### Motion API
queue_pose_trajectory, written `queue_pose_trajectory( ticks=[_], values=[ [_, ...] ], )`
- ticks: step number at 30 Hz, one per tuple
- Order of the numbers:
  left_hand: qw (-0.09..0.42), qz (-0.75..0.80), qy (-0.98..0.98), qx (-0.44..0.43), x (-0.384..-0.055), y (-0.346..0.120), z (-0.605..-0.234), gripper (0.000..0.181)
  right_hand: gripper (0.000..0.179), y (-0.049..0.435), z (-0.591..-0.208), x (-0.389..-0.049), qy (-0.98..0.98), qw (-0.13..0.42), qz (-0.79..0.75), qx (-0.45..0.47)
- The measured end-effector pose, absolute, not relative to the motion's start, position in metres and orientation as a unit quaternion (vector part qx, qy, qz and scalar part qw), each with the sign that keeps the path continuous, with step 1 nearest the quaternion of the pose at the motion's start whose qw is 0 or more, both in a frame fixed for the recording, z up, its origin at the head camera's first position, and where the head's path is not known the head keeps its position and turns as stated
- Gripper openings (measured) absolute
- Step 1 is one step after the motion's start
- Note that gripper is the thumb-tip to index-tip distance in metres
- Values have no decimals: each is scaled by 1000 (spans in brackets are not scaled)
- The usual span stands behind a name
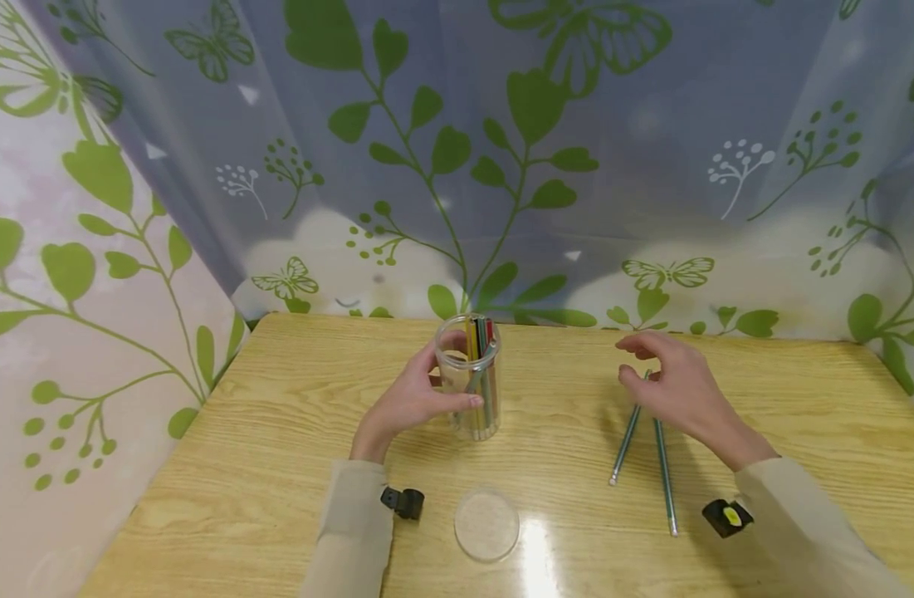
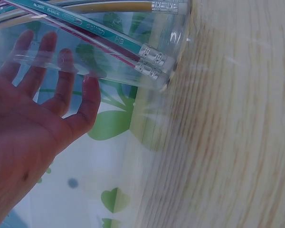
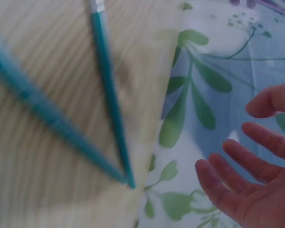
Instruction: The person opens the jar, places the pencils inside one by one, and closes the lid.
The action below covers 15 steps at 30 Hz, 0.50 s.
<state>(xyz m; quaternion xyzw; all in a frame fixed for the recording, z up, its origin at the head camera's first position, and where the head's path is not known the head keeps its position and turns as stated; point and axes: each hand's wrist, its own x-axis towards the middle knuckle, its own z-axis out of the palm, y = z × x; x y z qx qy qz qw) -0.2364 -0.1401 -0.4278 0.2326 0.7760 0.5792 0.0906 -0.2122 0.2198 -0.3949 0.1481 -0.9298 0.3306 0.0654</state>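
My left hand (image 1: 412, 394) grips a clear, round jar (image 1: 451, 365) that stands upright on the table, thumb in front and fingers round the far side. Inside the jar are several pencils (image 1: 481, 336), among them yellow, teal, black and red ones. The left wrist view shows a teal pencil (image 2: 92, 26) through the clear wall, its eraser end at the bottom. My right hand (image 1: 676, 382) hovers with relaxed fingers and holds nothing. Below it two teal pencils, a left one (image 1: 625, 446) and a right one (image 1: 664, 477), lie in a V on the table, their far ends close together.
A clear round disc, like a lid (image 1: 486, 525), lies on the wooden table (image 1: 292, 482) in front of the jar. A leaf-patterned curtain (image 1: 442, 224) hangs along the table's back edge and another patterned panel (image 1: 113, 332) borders its left side.
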Motion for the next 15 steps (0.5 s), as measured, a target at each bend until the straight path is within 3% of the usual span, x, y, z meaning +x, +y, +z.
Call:
queue_pose_trajectory(
  ticks=[15],
  values=[
    [96,577,780,224,-236,-141,-427,82,43,256,-421,-211,-959,2,273,76]
  ],
)
